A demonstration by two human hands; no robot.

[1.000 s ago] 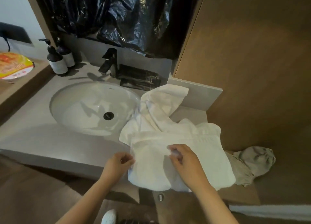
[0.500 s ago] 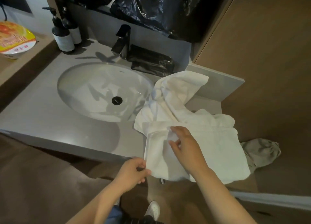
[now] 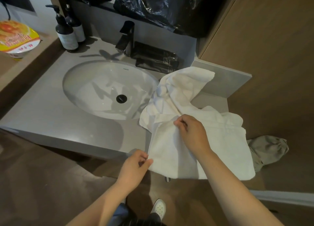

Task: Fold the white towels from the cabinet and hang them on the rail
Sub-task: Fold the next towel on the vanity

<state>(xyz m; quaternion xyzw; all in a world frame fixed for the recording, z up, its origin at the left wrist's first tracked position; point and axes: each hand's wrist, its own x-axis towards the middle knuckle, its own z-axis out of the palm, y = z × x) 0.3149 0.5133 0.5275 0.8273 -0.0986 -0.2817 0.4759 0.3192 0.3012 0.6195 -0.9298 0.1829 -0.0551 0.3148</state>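
The towel (image 3: 220, 140) lies on the right end of the counter (image 3: 51, 120), with its near edge overhanging. The left hand (image 3: 134, 169) pinches the near-left edge between thumb and forefinger. The right hand (image 3: 192, 135) pinches a fold farther back. Draw both pinches apart to tension the edge, and align the corners before folding. Count: two bottles (image 3: 66, 33), one tap (image 3: 126, 37), one grey cloth (image 3: 270, 151). Whether the white heap is one towel or two cannot be told.

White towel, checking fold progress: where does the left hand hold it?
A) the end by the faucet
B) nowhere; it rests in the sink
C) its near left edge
C: the left hand pinches the white towel's near left edge, while the right hand grips a fold higher up.
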